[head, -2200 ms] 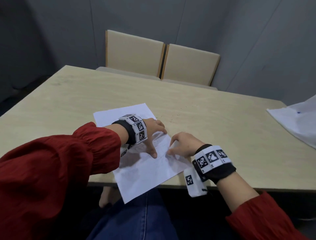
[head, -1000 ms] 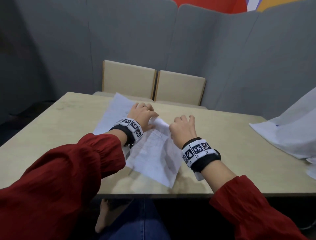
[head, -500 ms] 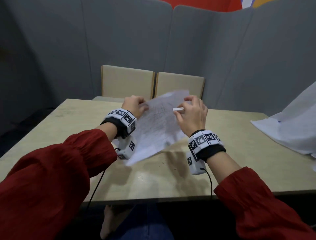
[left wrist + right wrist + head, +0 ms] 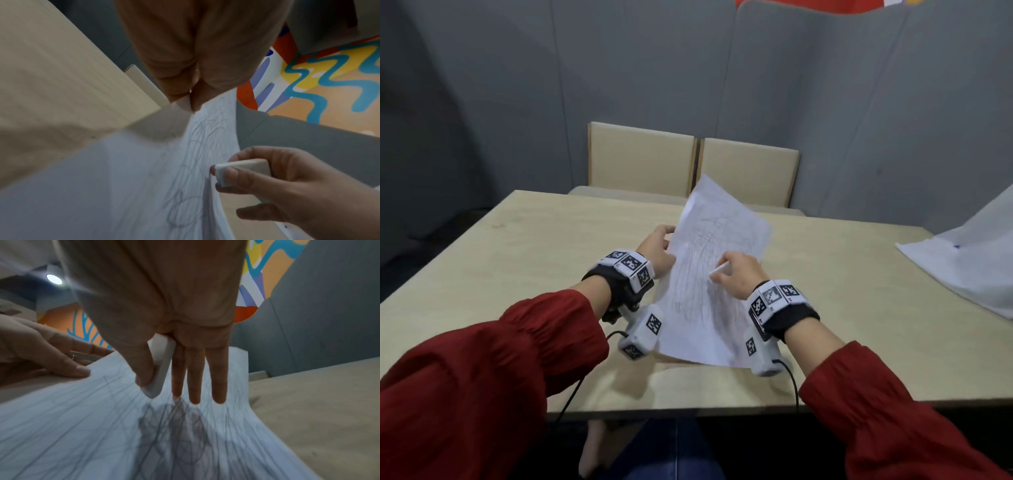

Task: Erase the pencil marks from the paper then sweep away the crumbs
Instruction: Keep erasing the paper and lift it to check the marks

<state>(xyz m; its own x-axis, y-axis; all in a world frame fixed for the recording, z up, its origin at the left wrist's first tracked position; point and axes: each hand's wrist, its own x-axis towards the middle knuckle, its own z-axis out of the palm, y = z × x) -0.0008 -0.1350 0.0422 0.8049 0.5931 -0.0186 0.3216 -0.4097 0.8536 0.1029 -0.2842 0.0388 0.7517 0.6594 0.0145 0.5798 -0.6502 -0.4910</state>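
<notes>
Item: paper (image 4: 717, 274), one white sheet covered in grey pencil marks (image 4: 174, 426), held raised and tilted above the bench (image 4: 517, 274), its near edge low by the wrists and its far corner lifted toward the two beige chairs (image 4: 691, 164); long axis runs from the person outward and upward, marked face turned to the person. Left hand (image 4: 655, 251): fingers and thumb pinch the sheet's left edge. Right hand (image 4: 736, 274): thumb and forefinger clamp a white eraser (image 4: 160, 366), the other three fingers extended straight, tips at or just over the marked face; contact cannot be confirmed. Eraser: flat slab, long axis along the fingers, free end pointing down at the sheet. Marks: dense, largely unerased, so the erasing step looks far from complete; crumbs are too small to tell in any view. Risks, as judged: the sheet is unsupported from behind, so rubbing it in the air could buckle, crease or tear it; a one-edge pinch could let it slip or swing; shaking it here would scatter crumbs over the bench and the lap. Also present: white sheets (image 4: 969, 260) at the bench's right edge, well apart; grey partition panels (image 4: 825, 102) behind
</notes>
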